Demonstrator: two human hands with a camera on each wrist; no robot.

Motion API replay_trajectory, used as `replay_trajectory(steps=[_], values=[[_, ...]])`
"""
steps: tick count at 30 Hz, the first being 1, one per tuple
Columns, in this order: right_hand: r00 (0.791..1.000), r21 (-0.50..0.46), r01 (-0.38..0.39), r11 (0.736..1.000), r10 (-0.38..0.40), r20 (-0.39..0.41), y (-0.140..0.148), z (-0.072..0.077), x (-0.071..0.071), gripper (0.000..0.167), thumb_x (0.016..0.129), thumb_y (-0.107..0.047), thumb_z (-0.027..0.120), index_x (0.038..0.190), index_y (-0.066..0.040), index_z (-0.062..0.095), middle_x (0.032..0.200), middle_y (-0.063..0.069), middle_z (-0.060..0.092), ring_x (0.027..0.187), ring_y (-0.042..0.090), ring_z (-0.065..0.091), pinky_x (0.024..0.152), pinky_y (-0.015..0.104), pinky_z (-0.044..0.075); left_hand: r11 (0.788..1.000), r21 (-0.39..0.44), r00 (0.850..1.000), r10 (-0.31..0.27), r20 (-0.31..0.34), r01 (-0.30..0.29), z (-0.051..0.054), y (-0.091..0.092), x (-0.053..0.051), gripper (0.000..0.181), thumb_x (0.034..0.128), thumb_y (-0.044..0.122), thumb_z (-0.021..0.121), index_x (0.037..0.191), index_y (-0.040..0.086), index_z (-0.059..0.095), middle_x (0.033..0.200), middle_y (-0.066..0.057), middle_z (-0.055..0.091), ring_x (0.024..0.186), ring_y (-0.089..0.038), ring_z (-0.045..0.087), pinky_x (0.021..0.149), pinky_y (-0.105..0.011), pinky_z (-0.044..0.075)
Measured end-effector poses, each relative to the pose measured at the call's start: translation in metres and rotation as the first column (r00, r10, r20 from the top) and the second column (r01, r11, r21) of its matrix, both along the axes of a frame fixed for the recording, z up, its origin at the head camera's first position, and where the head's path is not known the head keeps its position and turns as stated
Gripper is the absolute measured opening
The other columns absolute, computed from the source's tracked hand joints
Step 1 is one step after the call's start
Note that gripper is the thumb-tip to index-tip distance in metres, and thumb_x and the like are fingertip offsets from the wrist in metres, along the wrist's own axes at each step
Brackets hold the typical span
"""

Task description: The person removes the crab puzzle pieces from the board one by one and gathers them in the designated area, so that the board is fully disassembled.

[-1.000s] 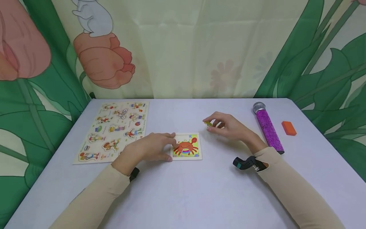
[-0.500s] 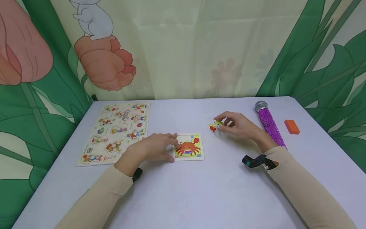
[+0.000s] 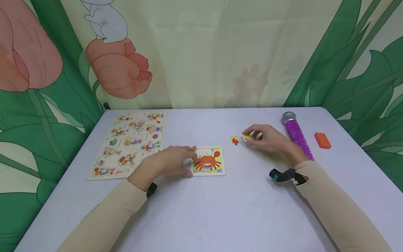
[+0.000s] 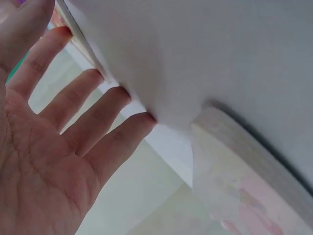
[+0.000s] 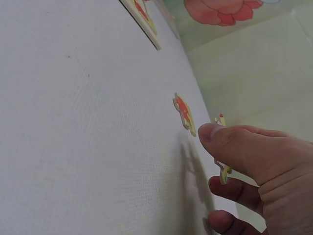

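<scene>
A small square crab puzzle (image 3: 207,163) with a pale frame lies mid-table. My left hand (image 3: 168,161) rests at its left edge, fingers spread and relaxed; in the left wrist view the left hand (image 4: 54,147) has a fingertip touching the frame's edge. My right hand (image 3: 267,140) pinches a small yellow-green piece (image 3: 247,138) between thumb and fingers, seen also in the right wrist view as a piece (image 5: 224,174) partly hidden behind the thumb of the right hand (image 5: 264,161). Just left of it, a red and yellow piece (image 3: 234,140) lies on the table.
A large board of cartoon figures (image 3: 126,147) lies at the left, partly under the left forearm. Behind the right hand are a purple glittery microphone (image 3: 297,136) and an orange block (image 3: 322,140). A printed curtain (image 3: 201,56) hangs beyond the table's far edge.
My right hand has moved right with the yellow-green piece, and the red and yellow piece now lies apart from it on the table. The left hand stays at the puzzle.
</scene>
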State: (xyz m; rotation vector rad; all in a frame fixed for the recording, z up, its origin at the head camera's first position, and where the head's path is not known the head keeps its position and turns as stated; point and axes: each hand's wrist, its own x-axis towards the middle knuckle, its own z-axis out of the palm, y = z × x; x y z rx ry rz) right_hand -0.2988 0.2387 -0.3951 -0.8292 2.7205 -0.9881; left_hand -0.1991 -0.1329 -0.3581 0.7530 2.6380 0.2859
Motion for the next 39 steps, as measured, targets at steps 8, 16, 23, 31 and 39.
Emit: replay_trajectory(steps=[8, 16, 23, 31, 39], values=[[0.999, -0.003, -0.036, 0.999, 0.036, -0.009, 0.0041, -0.0096, -0.0019, 0.037, 0.09, -0.019, 0.081, 0.125, -0.013, 0.071, 0.111, 0.001, 0.068, 0.096, 0.022, 0.059, 0.079, 0.026, 0.052, 1.0, -0.008, 1.0, 0.008, 0.015, -0.008, -0.0047, -0.0002, -0.0015, 0.052, 0.0879, 0.037, 0.082, 0.137, 0.031, 0.065, 0.165, -0.001, 0.036, 0.15, -0.029, 0.037, 0.121, -0.052, 0.033], [0.999, 0.022, -0.011, 1.0, 0.012, -0.031, 0.0066, -0.0082, -0.0036, 0.035, 0.09, -0.017, 0.081, 0.124, -0.013, 0.073, 0.11, 0.002, 0.067, 0.094, 0.022, 0.057, 0.077, 0.024, 0.05, 1.0, 0.006, 1.0, -0.015, -0.003, 0.015, -0.0044, 0.0004, -0.0048, 0.051, 0.0887, 0.039, 0.081, 0.137, 0.031, 0.065, 0.166, -0.001, 0.035, 0.151, -0.027, 0.037, 0.121, -0.051, 0.033], [1.0, 0.025, 0.002, 1.0, -0.002, -0.009, 0.003, -0.0104, -0.0063, 0.038, 0.09, -0.022, 0.082, 0.126, -0.015, 0.072, 0.112, 0.002, 0.069, 0.095, 0.021, 0.056, 0.077, 0.026, 0.048, 1.0, 0.002, 1.0, -0.022, -0.011, 0.022, -0.0043, -0.0017, -0.0047, 0.05, 0.0886, 0.039, 0.081, 0.135, 0.03, 0.065, 0.165, -0.003, 0.036, 0.151, -0.027, 0.037, 0.12, -0.052, 0.033], [1.0, 0.03, -0.002, 1.0, 0.003, -0.024, 0.0008, -0.0072, -0.0026, 0.034, 0.093, -0.021, 0.079, 0.125, -0.013, 0.072, 0.11, 0.004, 0.066, 0.095, 0.022, 0.055, 0.078, 0.026, 0.045, 1.0, 0.01, 1.0, -0.024, -0.018, 0.025, -0.0038, -0.0027, -0.002, 0.047, 0.0893, 0.039, 0.081, 0.134, 0.031, 0.066, 0.165, -0.002, 0.037, 0.15, -0.027, 0.038, 0.119, -0.052, 0.034], [0.998, 0.047, 0.002, 0.999, 0.001, -0.064, 0.0002, -0.0105, -0.0045, 0.025, 0.095, -0.016, 0.076, 0.119, -0.015, 0.072, 0.108, 0.002, 0.065, 0.093, 0.02, 0.055, 0.078, 0.028, 0.046, 0.999, 0.015, 0.999, -0.031, -0.03, 0.031, -0.0053, -0.0038, -0.003, 0.048, 0.0895, 0.04, 0.08, 0.135, 0.03, 0.065, 0.165, -0.002, 0.037, 0.15, -0.027, 0.038, 0.119, -0.053, 0.034]])
